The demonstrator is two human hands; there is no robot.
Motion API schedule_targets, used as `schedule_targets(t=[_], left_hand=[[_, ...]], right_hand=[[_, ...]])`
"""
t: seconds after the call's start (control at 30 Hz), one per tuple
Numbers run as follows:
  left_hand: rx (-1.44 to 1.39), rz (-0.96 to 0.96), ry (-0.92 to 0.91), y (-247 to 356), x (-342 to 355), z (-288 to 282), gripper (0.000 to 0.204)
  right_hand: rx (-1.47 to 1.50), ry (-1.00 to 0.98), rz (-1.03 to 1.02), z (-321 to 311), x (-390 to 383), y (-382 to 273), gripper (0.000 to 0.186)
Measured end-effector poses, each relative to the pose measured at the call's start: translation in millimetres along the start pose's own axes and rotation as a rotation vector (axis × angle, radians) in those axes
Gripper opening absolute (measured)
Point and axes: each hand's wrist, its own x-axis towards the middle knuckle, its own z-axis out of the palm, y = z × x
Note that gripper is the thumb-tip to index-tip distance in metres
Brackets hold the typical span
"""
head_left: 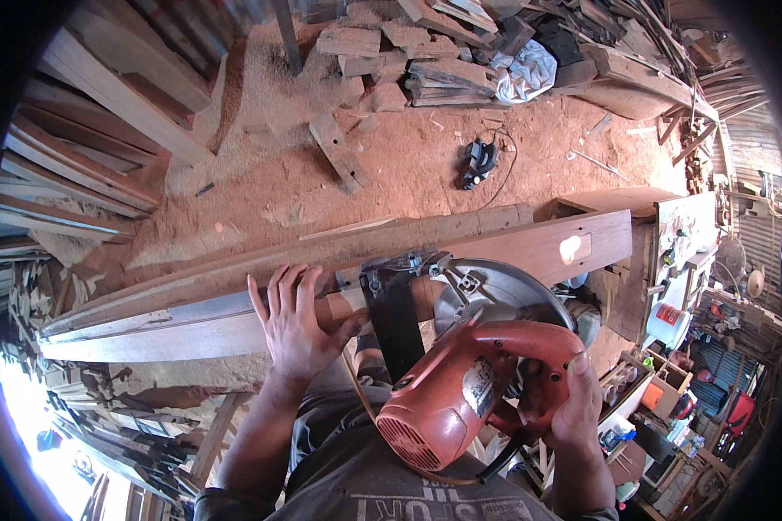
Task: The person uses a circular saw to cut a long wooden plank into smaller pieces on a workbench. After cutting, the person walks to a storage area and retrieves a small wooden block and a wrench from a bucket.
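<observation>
A person is looking down at their own two hands working over a long wooden plank (pixel 321 269). The left hand (pixel 297 323) is pressing flat on the plank, fingers spread. Just beside it, the right hand (pixel 572 401) is gripping the handle of a red circular saw (pixel 469 382), whose metal blade guard is sitting against the plank. Beyond the hands, sawdust is covering the floor (pixel 408 165), with wood offcuts (pixel 408 61) lying farther off and a black power tool (pixel 478 161) between.

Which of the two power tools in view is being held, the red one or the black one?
The red circular saw, gripped by the right hand at the long wooden plank. The small black power tool lies untouched on the sawdust floor beyond the plank.
</observation>
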Motion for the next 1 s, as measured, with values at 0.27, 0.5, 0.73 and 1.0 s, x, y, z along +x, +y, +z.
schedule_targets(t=[0.27, 0.5, 0.73, 1.0], left_hand=[[-0.003, -0.015, -0.004, 1.7, 0.2, 3.0, 0.098], [-0.007, -0.004, 0.000, 1.5, 0.0, 0.9, 0.098], [-0.003, 0.002, 0.013, 0.8, 0.7, 1.2, 0.098], [-0.017, -0.008, 0.002, 1.8, 2.1, 0.2, 0.094]], right_hand=[[-0.026, 0.102, -0.004, 3.5, 1.4, 4.9, 0.067], [-0.027, 0.032, -0.037, 3.5, 3.8, 0.0, 0.070], [0.012, 0.007, -0.058, 8.1, 7.7, -3.7, 0.065], [-0.027, 0.056, 0.031, 15.2, 7.4, -12.7, 0.075]])
